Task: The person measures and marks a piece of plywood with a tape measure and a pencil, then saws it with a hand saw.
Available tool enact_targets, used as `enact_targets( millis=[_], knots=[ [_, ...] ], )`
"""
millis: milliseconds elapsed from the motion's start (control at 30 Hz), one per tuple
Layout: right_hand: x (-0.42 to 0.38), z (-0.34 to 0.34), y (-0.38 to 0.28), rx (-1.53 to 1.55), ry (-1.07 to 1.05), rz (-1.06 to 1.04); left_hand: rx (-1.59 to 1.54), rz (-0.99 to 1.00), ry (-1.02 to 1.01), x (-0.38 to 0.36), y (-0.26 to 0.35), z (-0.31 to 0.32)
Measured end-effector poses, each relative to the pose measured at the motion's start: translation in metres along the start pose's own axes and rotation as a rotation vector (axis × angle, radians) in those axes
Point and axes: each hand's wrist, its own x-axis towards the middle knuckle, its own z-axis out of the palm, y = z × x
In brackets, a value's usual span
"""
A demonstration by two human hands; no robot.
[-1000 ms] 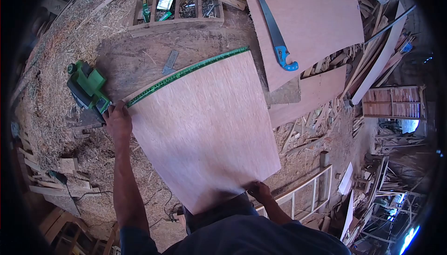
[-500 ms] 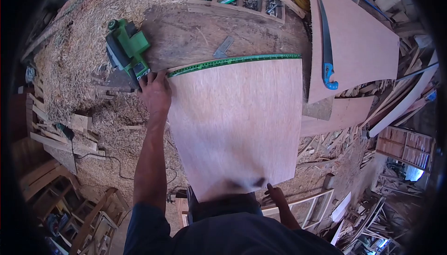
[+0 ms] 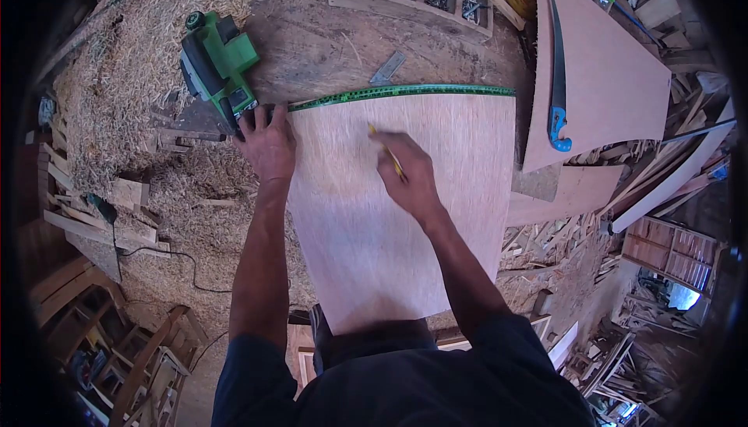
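A sheet of plywood lies before me, its near end against my body. Along its far edge runs a green measuring tape, reaching from the left corner to the right corner. My left hand is closed at the tape's left end, by the sheet's corner; the fingers partly hide what they grip. Over the upper middle of the sheet, my right hand holds a yellow pencil, its end slanting up and left below the tape. Just beyond my left fingertips sits a green electric planer.
A metal square lies past the tape. On the right, a handsaw with a blue handle rests on another plywood piece. A divided wooden tray holds fasteners. Wood shavings and a cord lie on the left.
My right hand has come up from the sheet's near right corner to its upper middle, with the pencil now showing. My left hand stays at the tape's left end.
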Motion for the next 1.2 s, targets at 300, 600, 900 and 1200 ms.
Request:
enact_targets(
  millis=[300,600,900,1200],
  knots=[
    [0.052,0.044,0.038,-0.059,0.047,-0.202,-0.055,0.016,0.039,0.002,-0.002,0.001],
    [0.043,0.057,0.055,-0.151,0.074,-0.219,-0.048,0.018,0.041,0.002,0.000,0.002],
    [0.043,0.058,0.057,-0.166,0.048,-0.193,-0.054,0.016,-0.003,0.003,0.000,0.002],
    [0.043,0.057,0.055,-0.187,0.043,-0.200,-0.048,0.013,-0.004,0.004,0.001,0.002]
  ],
)
